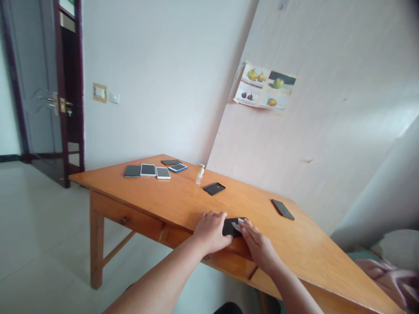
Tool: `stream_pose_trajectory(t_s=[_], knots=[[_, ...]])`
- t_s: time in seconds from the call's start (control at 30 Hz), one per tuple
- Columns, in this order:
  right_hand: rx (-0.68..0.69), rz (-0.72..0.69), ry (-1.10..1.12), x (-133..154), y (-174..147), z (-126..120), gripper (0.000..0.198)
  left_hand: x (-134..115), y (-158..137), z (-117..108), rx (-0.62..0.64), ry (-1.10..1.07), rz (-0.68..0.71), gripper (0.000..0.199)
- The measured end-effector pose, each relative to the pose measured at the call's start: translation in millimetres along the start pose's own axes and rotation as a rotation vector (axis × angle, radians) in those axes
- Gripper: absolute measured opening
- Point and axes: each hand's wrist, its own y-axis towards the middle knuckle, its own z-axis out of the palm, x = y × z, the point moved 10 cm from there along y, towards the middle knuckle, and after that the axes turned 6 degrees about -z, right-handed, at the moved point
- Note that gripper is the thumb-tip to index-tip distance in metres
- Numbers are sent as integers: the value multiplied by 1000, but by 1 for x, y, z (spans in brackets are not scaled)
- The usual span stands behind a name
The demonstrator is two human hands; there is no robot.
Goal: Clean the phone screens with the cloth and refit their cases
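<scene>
A black phone (pixel 228 228) lies near the front edge of the wooden table (pixel 183 205). At its left end my left hand (pixel 209 231) grips it, thumb on the near side and fingers toward the far side. My right hand (pixel 258 244) presses a small whitish piece, like a wipe or cloth (pixel 240 221), onto the phone's right part. The fingers cover much of that piece, so its exact kind is unclear. Just beyond the hands rests a black phone case (pixel 214 189), open side up.
A clear pump bottle (pixel 199 175) stands behind the case. Several phones, among them a white one (pixel 163 173) and a blue-edged one (pixel 178 167), lie at the far left. Another dark phone (pixel 283 209) is on the right. A leaning board (pixel 310 131) borders the table's back.
</scene>
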Motion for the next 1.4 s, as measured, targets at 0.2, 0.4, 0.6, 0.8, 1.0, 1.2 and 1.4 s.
stream_pose_trajectory(t_s=[0.2,0.4,0.6,0.8,1.0,1.2,1.4], knots=[[-117,37,-113,-17,0,-19,36,4,1,-1,-34,-64,27,59],[-130,172,140,-35,8,-20,36,7,2,-2,23,-46,40,61],[-147,245,-136,-53,19,-31,18,9,5,-6,20,-46,67,66],[-91,-65,-248,20,15,-4,34,11,2,-5,10,-98,58,61],[88,-162,-319,54,3,18,39,12,2,-5,37,-133,12,60],[31,110,-532,-5,14,-14,46,13,3,-5,45,-138,2,60],[203,-77,-338,45,17,34,44,13,3,-5,40,-168,-1,52]])
